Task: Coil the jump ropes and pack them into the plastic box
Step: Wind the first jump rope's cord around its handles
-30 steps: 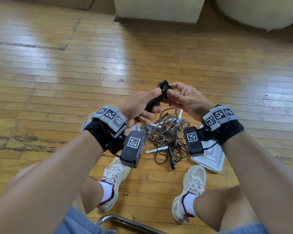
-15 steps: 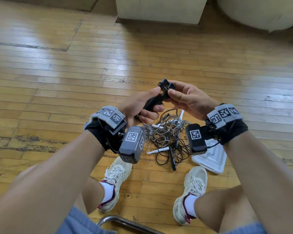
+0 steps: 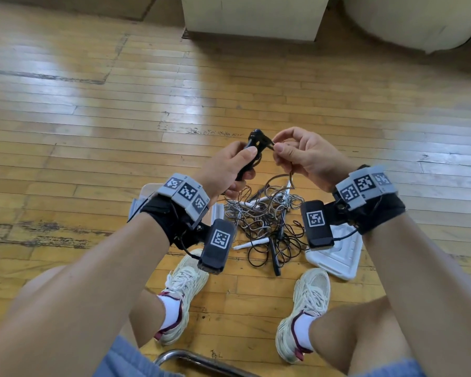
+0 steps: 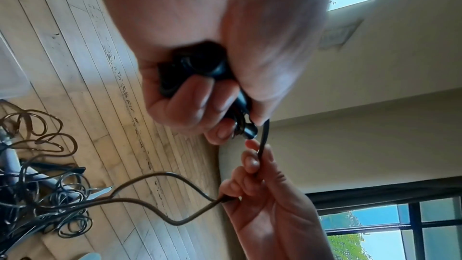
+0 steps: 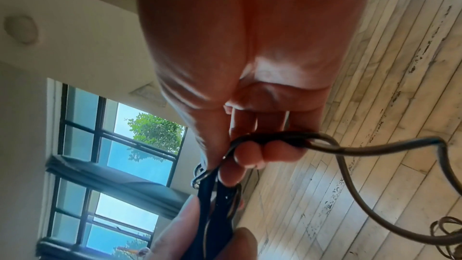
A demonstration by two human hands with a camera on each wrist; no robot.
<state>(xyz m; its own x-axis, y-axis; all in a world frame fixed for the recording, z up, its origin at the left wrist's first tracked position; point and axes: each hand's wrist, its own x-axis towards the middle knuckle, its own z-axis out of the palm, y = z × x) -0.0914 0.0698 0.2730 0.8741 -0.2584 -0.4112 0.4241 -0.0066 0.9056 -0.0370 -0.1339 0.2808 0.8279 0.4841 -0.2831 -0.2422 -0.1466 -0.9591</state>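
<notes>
My left hand (image 3: 230,165) grips black jump-rope handles (image 3: 252,148) held upright above the floor; the same handles (image 4: 200,68) show in the left wrist view inside my curled fingers. My right hand (image 3: 297,153) pinches the thin cord (image 4: 262,145) just beside the handle tops, and the cord (image 5: 325,141) loops out of its fingers down to the floor. Below both hands a tangled pile of ropes (image 3: 264,221) with white and black handles lies between my feet. A clear plastic box (image 3: 144,194) sits partly hidden behind my left wrist.
A white box lid (image 3: 337,257) lies on the wooden floor by my right shoe (image 3: 307,306). My left shoe (image 3: 182,289) stands beside the pile. A metal chair tube (image 3: 191,357) is at the bottom edge. A pale cabinet base (image 3: 253,17) stands far back.
My right hand has drawn slightly away to the right from the handle tops, pulling a short length of cord taut. The left hand holds the handles in about the same place.
</notes>
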